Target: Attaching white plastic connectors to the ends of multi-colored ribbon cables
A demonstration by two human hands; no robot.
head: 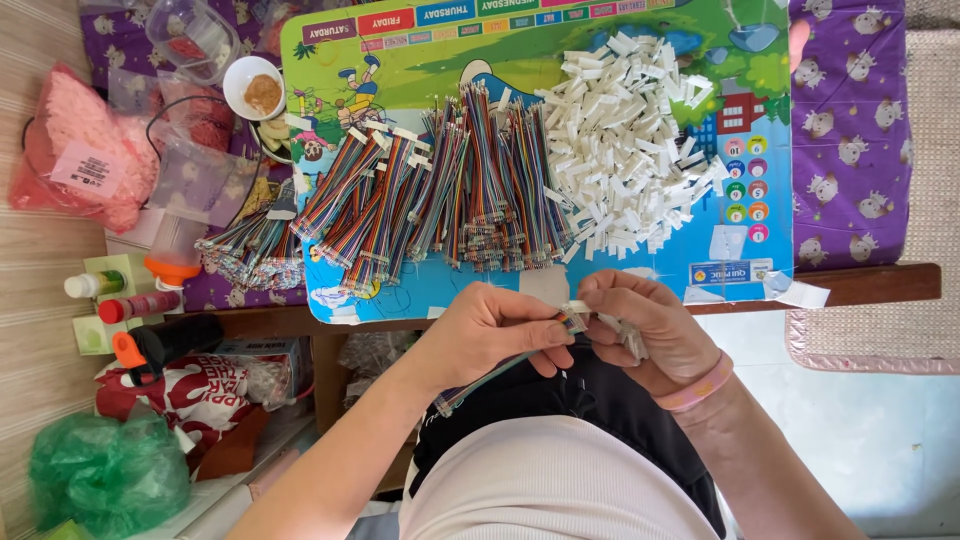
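The small white plastic connector point(577, 308) is mostly hidden between the fingertips of both hands — its shape cannot be told. The colourful printed play mat point(420, 45) and clear plastic tub point(195, 35) are cut off at the top edge.

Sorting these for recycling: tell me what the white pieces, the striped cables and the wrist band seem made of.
White pieces: likely hard moulded plastic, matte, blocky and uniform.
Striped cables: probably plastic-insulated ribbon wire, slightly glossy, in flat multicoloured strands.
Wrist band: looks like soft rubber or silicone, smooth pink; uncertain.
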